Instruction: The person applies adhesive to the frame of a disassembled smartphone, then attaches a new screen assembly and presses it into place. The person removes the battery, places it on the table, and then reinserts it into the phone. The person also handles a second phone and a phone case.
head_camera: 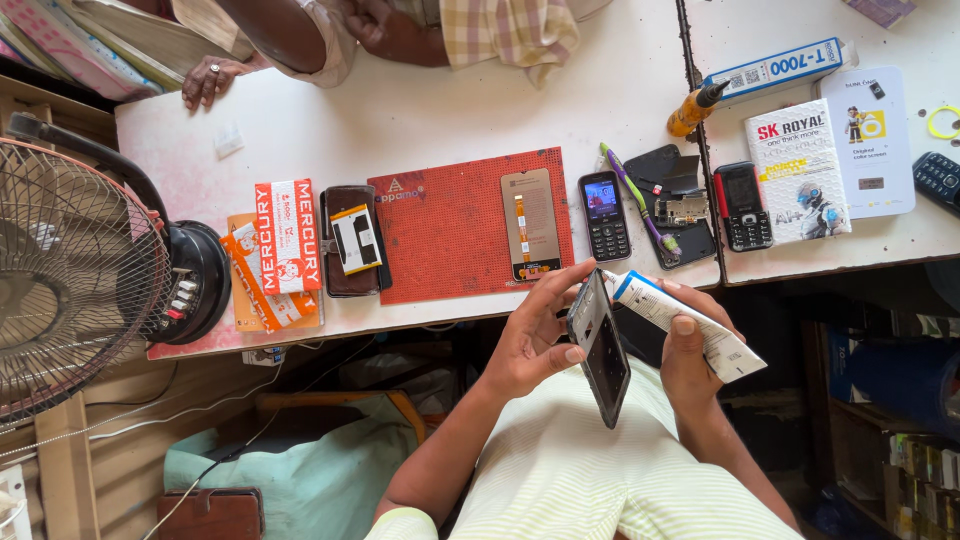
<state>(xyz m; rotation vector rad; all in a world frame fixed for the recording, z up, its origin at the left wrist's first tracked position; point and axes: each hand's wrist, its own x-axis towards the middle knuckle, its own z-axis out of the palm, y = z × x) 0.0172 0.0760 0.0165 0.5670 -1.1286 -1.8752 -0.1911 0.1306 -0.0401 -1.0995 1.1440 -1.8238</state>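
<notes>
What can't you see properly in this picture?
- Head view: the nozzle end of the white tube, held in the right hand, hides behind the dark phone body.
- The left hand covers that phone body's left edge.
- The fan is cut off by the left edge.
- The person across the table is cut off by the top edge.

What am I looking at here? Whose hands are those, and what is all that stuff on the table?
A camera on a person's head looks down at their own two hands. The left hand holds a dark phone part on edge. The right hand holds a white and blue tube with its tip against that part. On the white table lie a red mat with a phone screen on it, two small button phones, a toothbrush and some boxes. A fan stands on the left. Another person's hand rests across the table.
</notes>
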